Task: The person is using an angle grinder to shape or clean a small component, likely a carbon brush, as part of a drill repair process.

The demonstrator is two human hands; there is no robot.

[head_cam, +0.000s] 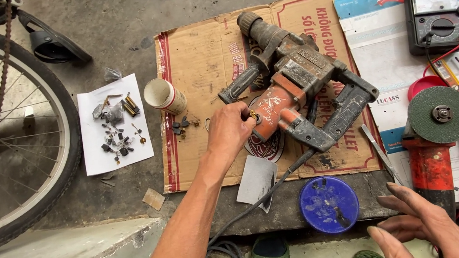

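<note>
Grimy orange-and-black rotary hammer drill [297,88] lies diagonal on creased brown cardboard [197,57], bare room around it, concrete beyond the edges. My left hand [230,127] is pinched narrow on a small brass part [253,114] against the drill body. My right hand [422,225] hangs open, fingers loosely spread and empty, just beside the red angle grinder [432,142] and near the round blue lid [329,205].

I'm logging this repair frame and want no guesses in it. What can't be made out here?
Head view only:
- Small brass part at the left hand: fingers cover most of it; its kind is unclear.
- Right hand: cut off by the bottom edge.
- Small parts on the white paper: too small to identify.
- Rotary hammer: the left hand hides its near orange end.
- Bicycle wheel: cut off by the left edge.
</note>
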